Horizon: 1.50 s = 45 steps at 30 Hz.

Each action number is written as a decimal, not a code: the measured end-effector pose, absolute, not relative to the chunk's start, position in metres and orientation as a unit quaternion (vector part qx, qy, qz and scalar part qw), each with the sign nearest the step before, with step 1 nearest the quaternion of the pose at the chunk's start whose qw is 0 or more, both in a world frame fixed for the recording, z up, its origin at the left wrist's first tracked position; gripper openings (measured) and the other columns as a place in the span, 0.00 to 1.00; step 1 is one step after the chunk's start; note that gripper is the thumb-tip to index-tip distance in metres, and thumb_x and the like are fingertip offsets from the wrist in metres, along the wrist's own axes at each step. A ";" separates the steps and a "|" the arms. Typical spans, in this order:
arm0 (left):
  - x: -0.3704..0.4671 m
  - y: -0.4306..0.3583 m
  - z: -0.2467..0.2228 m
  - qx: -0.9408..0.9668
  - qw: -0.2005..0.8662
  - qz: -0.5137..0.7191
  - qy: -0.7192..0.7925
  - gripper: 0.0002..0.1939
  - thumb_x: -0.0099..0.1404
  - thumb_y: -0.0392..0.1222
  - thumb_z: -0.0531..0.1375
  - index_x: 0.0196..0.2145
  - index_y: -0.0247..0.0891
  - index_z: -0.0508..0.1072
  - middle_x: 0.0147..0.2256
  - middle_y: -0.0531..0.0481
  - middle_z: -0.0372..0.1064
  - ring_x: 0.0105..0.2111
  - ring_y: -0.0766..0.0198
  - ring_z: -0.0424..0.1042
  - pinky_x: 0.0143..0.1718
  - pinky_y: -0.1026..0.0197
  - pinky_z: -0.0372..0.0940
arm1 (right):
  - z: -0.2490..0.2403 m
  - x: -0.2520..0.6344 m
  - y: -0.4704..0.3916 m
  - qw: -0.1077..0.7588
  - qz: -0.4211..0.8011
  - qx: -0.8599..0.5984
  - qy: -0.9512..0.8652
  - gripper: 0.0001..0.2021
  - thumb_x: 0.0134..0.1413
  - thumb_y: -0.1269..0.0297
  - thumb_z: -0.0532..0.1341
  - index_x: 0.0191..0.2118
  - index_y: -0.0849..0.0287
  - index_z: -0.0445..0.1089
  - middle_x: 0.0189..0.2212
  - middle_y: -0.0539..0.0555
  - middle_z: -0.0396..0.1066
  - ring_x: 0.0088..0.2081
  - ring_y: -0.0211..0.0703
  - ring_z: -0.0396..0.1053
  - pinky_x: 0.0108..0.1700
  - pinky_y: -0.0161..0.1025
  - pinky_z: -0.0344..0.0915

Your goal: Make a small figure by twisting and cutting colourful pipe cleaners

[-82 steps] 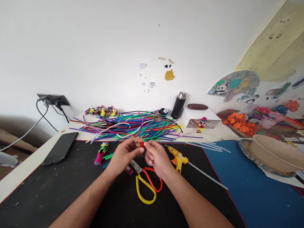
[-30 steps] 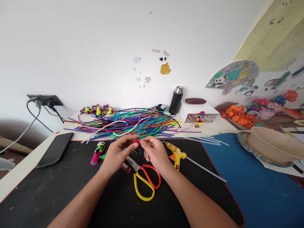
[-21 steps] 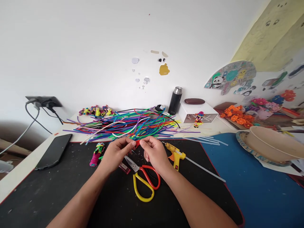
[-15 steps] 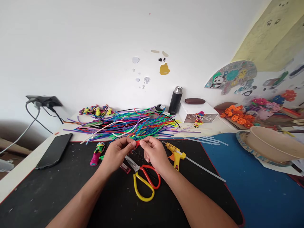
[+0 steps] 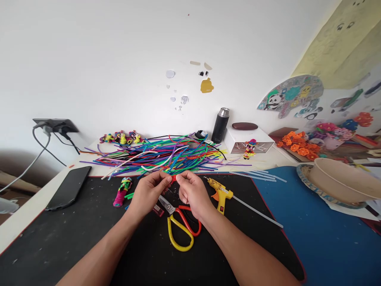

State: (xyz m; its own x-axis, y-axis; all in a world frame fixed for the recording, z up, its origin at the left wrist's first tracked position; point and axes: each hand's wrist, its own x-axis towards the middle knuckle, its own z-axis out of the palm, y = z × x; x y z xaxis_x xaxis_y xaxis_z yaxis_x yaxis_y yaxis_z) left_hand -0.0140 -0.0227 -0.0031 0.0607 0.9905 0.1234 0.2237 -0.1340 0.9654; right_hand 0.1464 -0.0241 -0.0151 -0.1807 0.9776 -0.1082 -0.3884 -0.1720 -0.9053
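Above a worktop point(image 5: 29, 212), between the left hand point(image 5: 149, 192) and the right hand point(image 5: 193, 194), a small red piece point(image 5: 174, 179) is held.
The worktop is partly covered by a black mat point(image 5: 74, 238), and beyond it a pile of many-coloured pipe cleaners point(image 5: 160, 157) is spread. Scissors point(image 5: 170, 210) with one yellow and one red handle are laid below the hands; a yellow glue gun point(image 5: 220, 193) is set just beside the right hand, and a bright doll point(image 5: 121, 192) is laid left of the left hand. Each grip is narrowed, thumb against finger, and the red piece is pinched at the fingertips, partly hidden.
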 end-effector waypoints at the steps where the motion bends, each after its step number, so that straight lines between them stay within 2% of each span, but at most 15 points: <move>1: -0.014 -0.023 -0.003 0.596 0.414 0.459 0.512 0.21 0.62 0.61 0.67 0.30 0.39 0.77 0.24 0.53 0.69 0.24 0.64 0.66 0.26 0.63 0.62 | -0.015 0.146 -0.024 0.512 0.670 -0.377 -0.382 0.19 0.53 0.48 0.70 0.31 0.56 0.65 0.12 0.37 0.51 0.13 0.30 0.48 0.17 0.31 0.43; 11: -0.020 -0.023 -0.006 0.621 0.355 0.461 0.525 0.19 0.65 0.59 0.66 0.30 0.39 0.79 0.25 0.52 0.73 0.26 0.63 0.69 0.29 0.63 0.64 | -0.010 0.153 -0.023 0.486 0.669 -0.366 -0.427 0.20 0.54 0.44 0.69 0.35 0.56 0.67 0.13 0.40 0.59 0.14 0.32 0.52 0.17 0.32 0.45; 17: -0.017 -0.026 -0.004 0.595 0.415 0.467 0.506 0.21 0.62 0.60 0.68 0.40 0.39 0.81 0.30 0.49 0.77 0.28 0.60 0.72 0.29 0.61 0.68 | -0.013 0.154 -0.022 0.484 0.633 -0.394 -0.458 0.19 0.54 0.46 0.69 0.34 0.57 0.69 0.13 0.40 0.59 0.14 0.32 0.53 0.18 0.32 0.47; 24: -0.016 -0.027 0.001 0.596 0.442 0.464 0.483 0.17 0.63 0.57 0.68 0.38 0.39 0.81 0.29 0.49 0.77 0.29 0.57 0.76 0.34 0.57 0.72 | -0.015 0.153 -0.024 0.484 0.575 -0.410 -0.516 0.16 0.58 0.48 0.66 0.34 0.57 0.69 0.16 0.41 0.60 0.15 0.32 0.55 0.18 0.32 0.52; 35: -0.014 -0.025 0.000 0.575 0.465 0.475 0.477 0.19 0.60 0.59 0.70 0.34 0.39 0.80 0.27 0.49 0.77 0.29 0.57 0.76 0.34 0.56 0.73 | -0.017 0.151 -0.025 0.481 0.580 -0.402 -0.520 0.15 0.58 0.50 0.66 0.34 0.56 0.68 0.17 0.41 0.62 0.14 0.32 0.55 0.18 0.32 0.51; 45: -0.015 -0.024 0.001 0.530 0.528 0.480 0.458 0.22 0.57 0.56 0.74 0.41 0.37 0.80 0.32 0.48 0.80 0.31 0.59 0.78 0.39 0.56 0.75 | -0.014 0.152 -0.023 0.493 0.606 -0.388 -0.489 0.17 0.58 0.47 0.66 0.35 0.56 0.67 0.14 0.39 0.60 0.14 0.32 0.53 0.18 0.31 0.50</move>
State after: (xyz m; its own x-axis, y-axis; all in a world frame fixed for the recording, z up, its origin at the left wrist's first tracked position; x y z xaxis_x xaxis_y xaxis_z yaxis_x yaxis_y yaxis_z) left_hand -0.0151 -0.0239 0.0006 0.1201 0.9925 0.0245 -0.0208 -0.0222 0.9995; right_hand 0.1522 -0.0230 -0.0139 -0.2126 0.9771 0.0128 -0.2176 -0.0346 -0.9754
